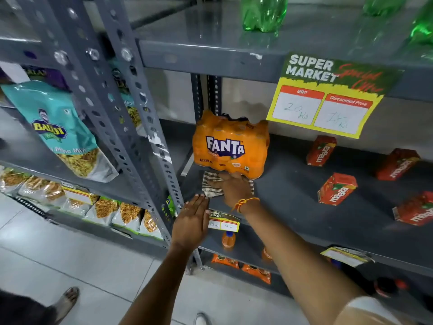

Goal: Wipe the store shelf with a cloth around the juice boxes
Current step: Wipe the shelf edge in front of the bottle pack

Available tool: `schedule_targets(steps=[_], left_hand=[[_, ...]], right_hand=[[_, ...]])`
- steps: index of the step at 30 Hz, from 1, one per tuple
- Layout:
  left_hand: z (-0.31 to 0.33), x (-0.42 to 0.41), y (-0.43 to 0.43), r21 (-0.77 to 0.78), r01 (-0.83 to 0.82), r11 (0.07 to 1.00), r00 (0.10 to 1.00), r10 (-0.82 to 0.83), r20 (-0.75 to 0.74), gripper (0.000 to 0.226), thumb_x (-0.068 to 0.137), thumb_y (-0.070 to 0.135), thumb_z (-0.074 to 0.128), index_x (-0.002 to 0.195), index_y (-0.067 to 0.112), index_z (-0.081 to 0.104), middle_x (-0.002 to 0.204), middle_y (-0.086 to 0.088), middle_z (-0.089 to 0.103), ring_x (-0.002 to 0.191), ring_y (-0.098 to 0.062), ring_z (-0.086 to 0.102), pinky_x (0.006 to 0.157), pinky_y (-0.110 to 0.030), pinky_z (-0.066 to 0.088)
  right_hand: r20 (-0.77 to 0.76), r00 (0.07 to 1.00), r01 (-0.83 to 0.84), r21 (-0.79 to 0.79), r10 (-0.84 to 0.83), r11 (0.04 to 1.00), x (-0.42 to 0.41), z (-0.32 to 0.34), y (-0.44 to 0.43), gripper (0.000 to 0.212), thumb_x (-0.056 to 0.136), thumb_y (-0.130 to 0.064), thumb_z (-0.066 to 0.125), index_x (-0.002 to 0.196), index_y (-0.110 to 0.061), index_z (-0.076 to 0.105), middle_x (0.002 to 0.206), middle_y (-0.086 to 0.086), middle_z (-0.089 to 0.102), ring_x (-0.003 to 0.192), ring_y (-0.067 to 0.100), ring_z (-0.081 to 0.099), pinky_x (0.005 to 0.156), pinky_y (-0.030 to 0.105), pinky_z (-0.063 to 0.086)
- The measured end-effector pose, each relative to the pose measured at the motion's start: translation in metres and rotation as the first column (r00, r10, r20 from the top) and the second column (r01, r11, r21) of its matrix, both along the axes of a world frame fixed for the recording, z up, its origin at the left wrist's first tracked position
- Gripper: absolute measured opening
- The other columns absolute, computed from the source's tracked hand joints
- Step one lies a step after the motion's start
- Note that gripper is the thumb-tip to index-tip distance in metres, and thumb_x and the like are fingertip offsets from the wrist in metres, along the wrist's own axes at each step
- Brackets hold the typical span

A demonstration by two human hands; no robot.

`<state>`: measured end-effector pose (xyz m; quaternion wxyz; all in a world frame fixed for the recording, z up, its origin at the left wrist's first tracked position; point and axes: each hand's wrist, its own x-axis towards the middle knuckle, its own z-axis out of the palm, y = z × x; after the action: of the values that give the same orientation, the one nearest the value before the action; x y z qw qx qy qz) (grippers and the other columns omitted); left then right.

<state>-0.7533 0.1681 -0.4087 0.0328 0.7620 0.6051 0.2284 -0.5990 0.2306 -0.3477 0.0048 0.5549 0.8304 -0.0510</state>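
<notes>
On the grey shelf [288,195], my right hand [232,187] presses flat on a checked cloth [209,184] at the left end, just in front of an orange Fanta multipack [230,146]. My left hand [192,219] hovers flat and open at the shelf's front edge, holding nothing. Several red Maaza juice boxes stand to the right: one at the back [321,151], one in the middle [337,188], one further right [397,164] and one near the front [414,208].
A perforated grey upright [140,127] borders the shelf on the left, with snack bags [63,130] beyond it. A yellow price sign [328,99] hangs from the shelf above, where green bottles [264,12] stand. A small price tag [223,222] sits on the front edge.
</notes>
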Motion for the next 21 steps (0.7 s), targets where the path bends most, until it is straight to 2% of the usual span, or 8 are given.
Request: schedule_targets(steps=[1,2,4,7,10,13,17,21], left_hand=[[0.0,0.0,-0.002,0.001,-0.002,1.0,1.0,0.002,0.006,0.047,0.092,0.028,0.03,0.124,0.006,0.055,0.128,-0.014,0.06,0.122,-0.028,0.053,0.103,-0.043,0.04],[0.0,0.0,-0.005,0.002,-0.001,1.0,1.0,0.001,0.009,0.048,0.091,0.029,0.028,0.124,0.005,0.056,0.127,-0.015,0.061,0.122,-0.028,0.053,0.103,-0.044,0.04],[-0.001,0.0,-0.007,0.0,0.002,1.0,1.0,-0.002,0.02,0.05,0.091,0.03,0.026,0.124,0.005,0.055,0.127,-0.015,0.06,0.122,-0.028,0.052,0.104,-0.043,0.038],[0.001,0.001,-0.006,-0.023,-0.018,1.0,0.999,0.019,0.048,0.052,0.092,0.032,0.025,0.122,0.004,0.056,0.126,-0.017,0.061,0.121,-0.029,0.053,0.105,-0.042,0.039],[0.005,0.006,-0.006,-0.015,-0.032,0.999,0.999,0.033,0.034,0.052,0.092,0.031,0.026,0.116,0.002,0.061,0.12,-0.019,0.064,0.114,-0.031,0.058,0.1,-0.043,0.044],[0.013,0.02,-0.002,-0.006,-0.011,1.0,1.0,0.011,-0.012,0.05,0.091,0.031,0.027,0.109,0.003,0.064,0.112,-0.017,0.069,0.106,-0.029,0.064,0.096,-0.044,0.047],[0.022,0.047,-0.003,-0.009,0.046,0.999,0.998,-0.046,-0.044,0.049,0.09,0.03,0.027,0.104,0.005,0.067,0.108,-0.015,0.071,0.104,-0.028,0.065,0.097,-0.044,0.046],[0.029,0.063,-0.007,-0.022,0.047,0.999,0.997,-0.048,-0.052,0.046,0.089,0.027,0.031,0.096,0.004,0.07,0.101,-0.015,0.073,0.097,-0.028,0.068,0.091,-0.043,0.05]], right_hand=[[-0.042,0.999,0.009,-0.042,-0.011,0.999,0.004,-0.005,-0.003,0.031,0.091,0.001,0.049,0.103,-0.017,0.071,0.116,0.019,0.062,0.106,0.037,0.052,0.098,0.037,0.043],[-0.027,1.0,0.003,-0.051,-0.004,0.999,0.009,-0.008,-0.005,0.049,0.089,0.002,0.051,0.124,-0.029,0.064,0.141,0.01,0.052,0.126,0.038,0.041,0.107,0.042,0.04],[-0.081,0.997,0.0,-0.073,-0.006,0.997,0.022,-0.016,-0.014,0.067,0.086,0.001,0.051,0.135,-0.044,0.05,0.152,-0.005,0.04,0.132,0.034,0.035,0.107,0.044,0.04],[-0.093,0.995,0.027,-0.085,-0.035,0.996,0.045,-0.019,-0.037,0.067,0.086,-0.003,0.052,0.136,-0.048,0.047,0.15,-0.009,0.042,0.117,0.03,0.042,0.097,0.038,0.041],[-0.111,0.986,0.116,-0.071,-0.124,0.991,0.07,-0.023,-0.067,0.068,0.086,-0.002,0.05,0.134,-0.05,0.048,0.149,-0.015,0.043,0.111,0.023,0.042,0.098,0.032,0.038],[-0.136,0.963,0.226,-0.064,-0.233,0.972,0.094,-0.024,-0.095,0.061,0.088,-0.006,0.046,0.127,-0.053,0.054,0.149,-0.022,0.041,0.114,0.02,0.042,0.106,0.028,0.035],[-0.124,0.939,0.312,-0.096,-0.322,0.945,0.115,-0.016,-0.126,0.053,0.087,-0.009,0.052,0.122,-0.048,0.061,0.144,-0.02,0.049,0.122,0.021,0.045,0.11,0.032,0.038],[-0.313,0.882,0.361,-0.031,-0.352,0.932,0.126,0.004,-0.109,0.045,0.083,-0.011,0.057,0.112,-0.042,0.07,0.129,-0.018,0.064,0.12,0.016,0.056,0.106,0.03,0.041]])
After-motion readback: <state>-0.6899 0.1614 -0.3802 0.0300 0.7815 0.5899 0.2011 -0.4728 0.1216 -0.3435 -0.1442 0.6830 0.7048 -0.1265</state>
